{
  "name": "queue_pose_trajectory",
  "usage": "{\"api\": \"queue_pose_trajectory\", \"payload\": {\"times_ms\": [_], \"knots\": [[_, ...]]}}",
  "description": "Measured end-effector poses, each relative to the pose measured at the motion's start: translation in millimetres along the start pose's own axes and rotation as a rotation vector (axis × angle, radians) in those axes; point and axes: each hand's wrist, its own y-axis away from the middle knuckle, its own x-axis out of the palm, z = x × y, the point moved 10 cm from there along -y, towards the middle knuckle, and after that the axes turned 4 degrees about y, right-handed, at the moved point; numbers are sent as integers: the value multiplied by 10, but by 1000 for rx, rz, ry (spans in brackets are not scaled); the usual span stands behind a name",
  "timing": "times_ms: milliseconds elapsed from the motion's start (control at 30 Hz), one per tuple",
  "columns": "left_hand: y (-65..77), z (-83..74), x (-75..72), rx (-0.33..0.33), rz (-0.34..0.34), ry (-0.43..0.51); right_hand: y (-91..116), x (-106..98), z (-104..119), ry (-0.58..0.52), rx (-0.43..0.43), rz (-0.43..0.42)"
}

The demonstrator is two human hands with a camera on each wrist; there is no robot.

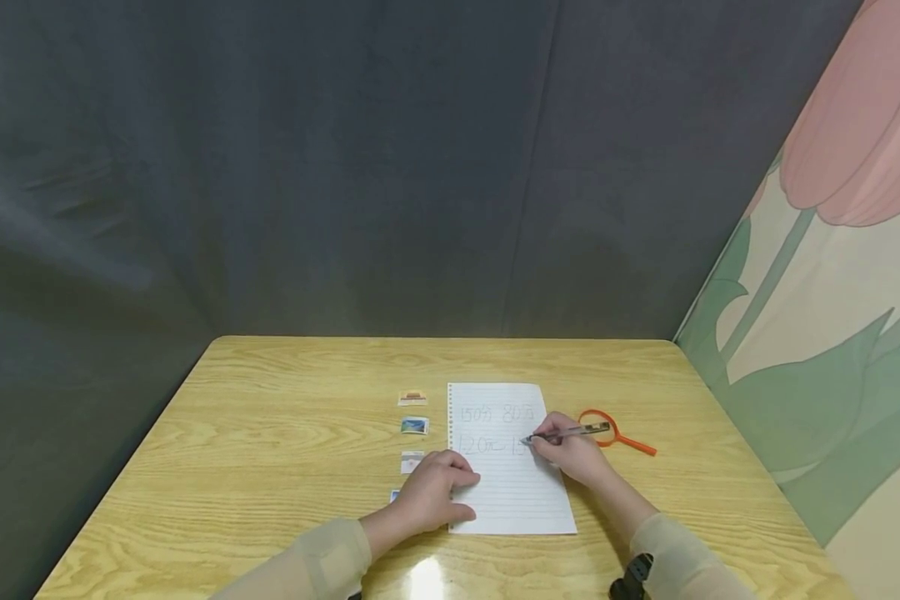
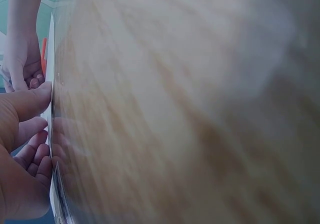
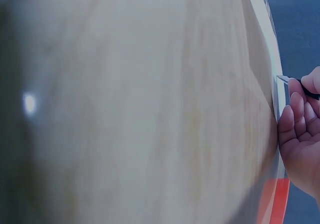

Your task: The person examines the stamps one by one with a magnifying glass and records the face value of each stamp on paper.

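A lined sheet of paper (image 1: 513,504) with a punched left edge lies on the wooden table, two rows of pen writing across its upper half. My right hand (image 1: 579,457) rests on the sheet's right side and pinches a pen (image 1: 581,431), whose tip meets the second row. In the right wrist view the pen tip (image 3: 283,78) points at the paper, the other fingers curled below it. My left hand (image 1: 433,492) presses the sheet's lower left edge with its fingers and thumb spread.
Several small stamp-like pictures stand in a column left of the sheet, among them an orange-topped one (image 1: 412,399), a blue-green one (image 1: 415,426) and a pale one (image 1: 411,462) partly behind my left hand. An orange magnifying glass (image 1: 636,446) lies right of my right hand.
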Motion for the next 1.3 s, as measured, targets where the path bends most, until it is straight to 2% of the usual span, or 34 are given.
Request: {"api": "queue_pose_trajectory", "payload": {"times_ms": [233, 500, 867, 1300], "knots": [[1, -5, -7, -4, 1, 9, 22, -68, -83, -8, 56, -32], [2, -4, -6, -4, 1, 7, 56, -112, -138, -60, 115, -27], [0, -9, -4, 3, -1, -14, 75, -101, -57, 25, 42, -5], [5, -17, -9, 3, 2, -9, 186, -94, -64, 38, 14, 52]]}}
